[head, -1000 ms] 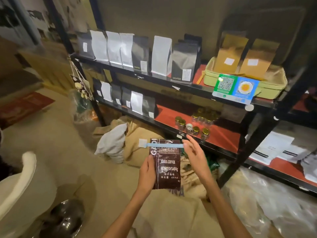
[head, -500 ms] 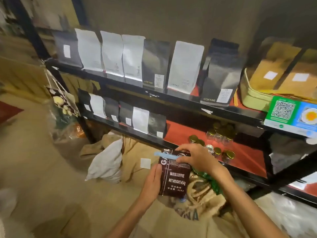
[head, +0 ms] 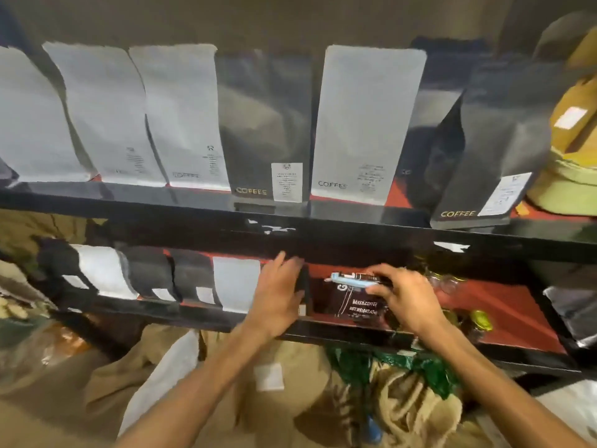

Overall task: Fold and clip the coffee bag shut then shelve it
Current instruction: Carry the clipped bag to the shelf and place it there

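Observation:
The dark brown coffee bag [head: 357,303] with white "BAKED COFFEE" print stands on the red lower shelf [head: 504,313], its folded top held by a light blue clip [head: 350,281]. My right hand [head: 403,297] grips the bag's top right, fingers over the clip's end. My left hand [head: 279,294] presses flat against a black bag [head: 303,287] just left of the coffee bag, fingers spread.
A row of white and black bags [head: 235,282] fills the lower shelf's left part. Small gold-lidded jars [head: 481,320] sit to the right of my hand. The upper shelf [head: 323,227] carries tall white and black coffee bags [head: 365,124]. Burlap sacks [head: 410,412] lie on the floor below.
I have stepped close to the shelves. The clipped bag went from mid-air in both hands onto the lower shelf. My left hand let go of it and moved to the neighbouring black bag.

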Motion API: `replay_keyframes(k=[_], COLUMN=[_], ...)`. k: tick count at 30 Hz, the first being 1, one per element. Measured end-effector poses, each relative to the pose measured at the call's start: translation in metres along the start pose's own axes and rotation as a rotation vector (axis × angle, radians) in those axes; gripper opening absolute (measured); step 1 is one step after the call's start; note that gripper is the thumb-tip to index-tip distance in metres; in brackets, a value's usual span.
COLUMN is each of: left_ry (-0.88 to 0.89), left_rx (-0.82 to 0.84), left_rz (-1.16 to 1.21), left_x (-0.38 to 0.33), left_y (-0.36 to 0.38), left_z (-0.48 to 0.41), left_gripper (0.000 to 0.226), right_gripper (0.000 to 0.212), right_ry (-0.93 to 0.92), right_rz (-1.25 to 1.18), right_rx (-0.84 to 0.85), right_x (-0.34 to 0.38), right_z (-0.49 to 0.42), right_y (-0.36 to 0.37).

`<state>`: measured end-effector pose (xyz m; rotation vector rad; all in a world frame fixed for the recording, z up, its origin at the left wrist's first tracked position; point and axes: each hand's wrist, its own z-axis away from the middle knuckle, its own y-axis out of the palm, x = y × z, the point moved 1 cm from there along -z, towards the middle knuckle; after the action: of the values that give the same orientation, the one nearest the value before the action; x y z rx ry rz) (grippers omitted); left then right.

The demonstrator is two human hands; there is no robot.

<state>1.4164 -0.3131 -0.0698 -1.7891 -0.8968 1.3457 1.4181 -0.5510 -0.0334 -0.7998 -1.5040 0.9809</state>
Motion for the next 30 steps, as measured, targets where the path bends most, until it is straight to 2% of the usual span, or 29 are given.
replay_keyframes(k=[2,4,7,11,13,22,30], left_ry=[0.064,0.125,0.131,0.148,0.135,0.025,0.054], left_rx=[0.007,0.136,0.336,0.276,0.282,0.326,0.287], left_rz=[-0.230,-0.384,-0.198,-0.073,-0.052,-0.020,-0.053], left_x=[0.023,0.043,0.061,0.068,0.072,0.067,0.068], left_y=[0.001,0.007,0.019,0.027,0.030,0.029,0.029], left_z=[-0.026,-0.046,-0.064,-0.070,-0.071,-0.075,-0.074], left_gripper=[0.062,0.063,0.045,0.013,0.007,0.013,0.016], right_gripper=[0.032,0.032,0.037,0.038,0.037,0.035,0.046], right_ry=[0.035,0.066,0.081,0.071,0.064,0.038,0.058], right_rz=[0.000,-0.002,0.011,-0.011,-0.025,-0.075,-0.065], right_rx=[-0.026,-0.023,0.018,0.042,0.050,0.076,0.025], right_x=[-0.001,0.002,0.004,-0.003,-0.006,-0.010,-0.017], right_z=[-0.011,-0.021,-0.035,-0.045,-0.047,-0.054,-0.060], right_y=[0.018,0.031,0.052,0.072,0.080,0.092,0.097])
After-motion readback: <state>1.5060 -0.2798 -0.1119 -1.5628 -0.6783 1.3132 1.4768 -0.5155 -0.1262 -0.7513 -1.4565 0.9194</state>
